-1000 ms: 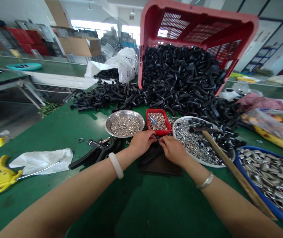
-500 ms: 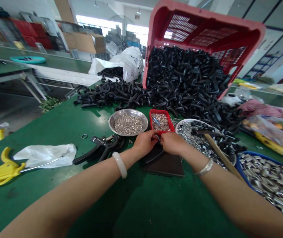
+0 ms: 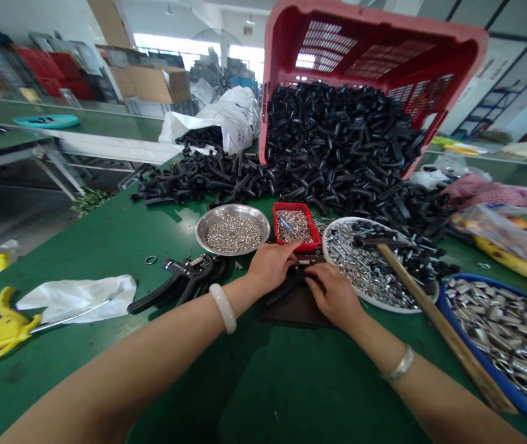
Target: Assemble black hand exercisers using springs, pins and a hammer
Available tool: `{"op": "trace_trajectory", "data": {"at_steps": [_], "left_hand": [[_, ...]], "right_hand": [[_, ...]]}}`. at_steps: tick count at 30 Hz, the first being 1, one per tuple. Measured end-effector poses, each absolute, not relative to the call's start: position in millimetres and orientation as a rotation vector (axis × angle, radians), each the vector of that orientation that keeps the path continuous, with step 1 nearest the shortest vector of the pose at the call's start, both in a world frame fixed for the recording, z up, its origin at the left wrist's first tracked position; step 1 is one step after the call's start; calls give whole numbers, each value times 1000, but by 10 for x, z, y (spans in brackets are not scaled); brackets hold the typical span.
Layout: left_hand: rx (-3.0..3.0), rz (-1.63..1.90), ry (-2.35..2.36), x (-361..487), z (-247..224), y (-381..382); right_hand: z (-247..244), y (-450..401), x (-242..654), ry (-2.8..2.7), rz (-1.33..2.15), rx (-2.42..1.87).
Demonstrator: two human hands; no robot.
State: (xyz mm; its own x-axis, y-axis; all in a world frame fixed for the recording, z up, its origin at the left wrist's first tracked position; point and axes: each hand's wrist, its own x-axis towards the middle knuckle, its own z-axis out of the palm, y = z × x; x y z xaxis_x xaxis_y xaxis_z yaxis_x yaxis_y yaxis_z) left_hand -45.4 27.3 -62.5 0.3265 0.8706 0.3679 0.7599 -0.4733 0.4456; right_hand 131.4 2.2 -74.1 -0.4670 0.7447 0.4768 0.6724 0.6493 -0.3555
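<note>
My left hand [image 3: 270, 268], with a white bangle at the wrist, is closed on a black handle part [image 3: 286, 287] that lies over a dark brown pad [image 3: 298, 313]. A small spring [image 3: 304, 262] shows between my hands. My right hand [image 3: 334, 293], with a silver bracelet, rests at the right side of the same part, fingers bent; what its fingertips grip is hidden. Just beyond are a red tray [image 3: 316, 233] of small metal pieces and a metal dish [image 3: 200, 231] of tiny rivets. An assembled black hand grip [image 3: 175, 280] lies to the left.
A tipped red crate [image 3: 272, 55] spills black handles behind. At right stand a white tray [image 3: 399, 308] of screws, a hammer [image 3: 429, 308] and a blue basin [image 3: 460, 333] of metal parts. A yellow-handled tool [image 3: 2, 327] lies at left.
My right hand has moved right and toward me, its fingers less bunched against my left hand, and the spring between them has come into view. The camera view has shifted slightly.
</note>
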Motion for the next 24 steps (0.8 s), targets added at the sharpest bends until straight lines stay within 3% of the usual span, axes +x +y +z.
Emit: {"op": "trace_trajectory", "data": {"at_steps": [24], "left_hand": [[2699,646,1190,-473,-494,318]], "right_hand": [[-834,-29,1401,-2253,256,-1132]]}}
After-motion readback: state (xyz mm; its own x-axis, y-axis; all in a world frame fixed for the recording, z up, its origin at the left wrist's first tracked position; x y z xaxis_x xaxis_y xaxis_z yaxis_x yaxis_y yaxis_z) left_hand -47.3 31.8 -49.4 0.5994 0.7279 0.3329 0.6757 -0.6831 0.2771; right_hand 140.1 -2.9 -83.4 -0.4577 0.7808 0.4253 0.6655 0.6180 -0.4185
